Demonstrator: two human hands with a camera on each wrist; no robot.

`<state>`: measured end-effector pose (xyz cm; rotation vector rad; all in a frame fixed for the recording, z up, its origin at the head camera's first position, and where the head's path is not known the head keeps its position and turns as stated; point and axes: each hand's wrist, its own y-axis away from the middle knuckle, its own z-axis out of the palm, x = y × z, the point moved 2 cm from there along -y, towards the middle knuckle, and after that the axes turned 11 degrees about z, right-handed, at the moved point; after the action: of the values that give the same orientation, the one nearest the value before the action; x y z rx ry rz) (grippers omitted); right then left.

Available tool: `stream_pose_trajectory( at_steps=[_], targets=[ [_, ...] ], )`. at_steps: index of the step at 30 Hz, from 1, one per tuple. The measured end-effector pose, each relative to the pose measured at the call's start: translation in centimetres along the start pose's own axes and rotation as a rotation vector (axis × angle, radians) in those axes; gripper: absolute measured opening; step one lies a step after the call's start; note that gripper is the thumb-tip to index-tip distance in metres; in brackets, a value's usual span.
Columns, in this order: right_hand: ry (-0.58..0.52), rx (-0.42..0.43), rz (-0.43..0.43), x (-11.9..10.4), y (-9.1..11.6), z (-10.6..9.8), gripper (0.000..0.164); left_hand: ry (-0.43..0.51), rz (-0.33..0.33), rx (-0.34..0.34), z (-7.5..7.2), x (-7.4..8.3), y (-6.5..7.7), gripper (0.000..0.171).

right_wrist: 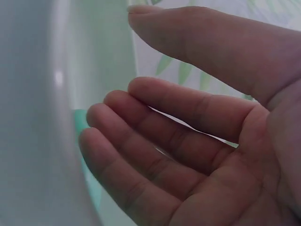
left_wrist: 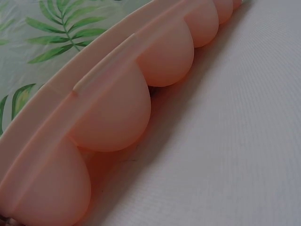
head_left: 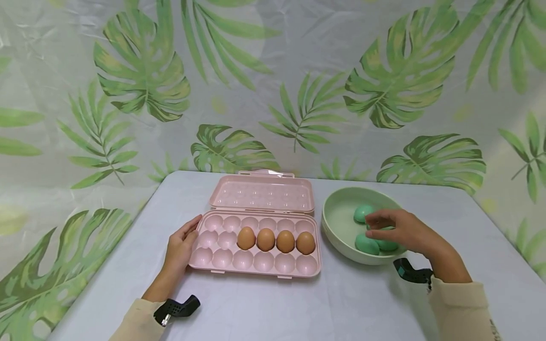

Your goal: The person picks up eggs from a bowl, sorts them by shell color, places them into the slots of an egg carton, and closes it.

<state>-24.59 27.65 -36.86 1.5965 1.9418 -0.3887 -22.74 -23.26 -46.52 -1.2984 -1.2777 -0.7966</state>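
A pink egg box (head_left: 259,273) lies with its lid (head_left: 262,193) tipped back. Several brown eggs (head_left: 285,241) stand in a row in its middle line of cups, from the third cup to the right end. My left hand (head_left: 178,248) touches the box's left end, thumb and index finger at the rim. In the left wrist view, the box's rounded cup bottoms (left_wrist: 113,115) show from the side. My right hand (head_left: 398,229) hangs over the pale green bowl (head_left: 339,229), fingers loosely bent and apart from the thumb, nothing between them. Green eggs (head_left: 367,244) lie in the bowl below it.
The bowl stands close to the right of the egg box on a white-covered table (head_left: 256,308). Behind the table hangs a leaf-patterned curtain (head_left: 298,85). The lid stretches toward the table's back edge.
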Motion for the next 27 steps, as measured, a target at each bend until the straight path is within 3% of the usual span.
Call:
stream_pose_trajectory(
  at_steps=[12,27],
  targets=[
    [-0.001,-0.073,-0.034,0.1,-0.4,0.5,0.054,-0.005,-0.011,-0.001,0.0,0.1,-0.1,0.042],
    [0.000,-0.101,-0.089,0.0,-0.9,1.6,0.045,0.001,-0.016,0.001,0.0,0.1,0.0,0.042]
  ],
)
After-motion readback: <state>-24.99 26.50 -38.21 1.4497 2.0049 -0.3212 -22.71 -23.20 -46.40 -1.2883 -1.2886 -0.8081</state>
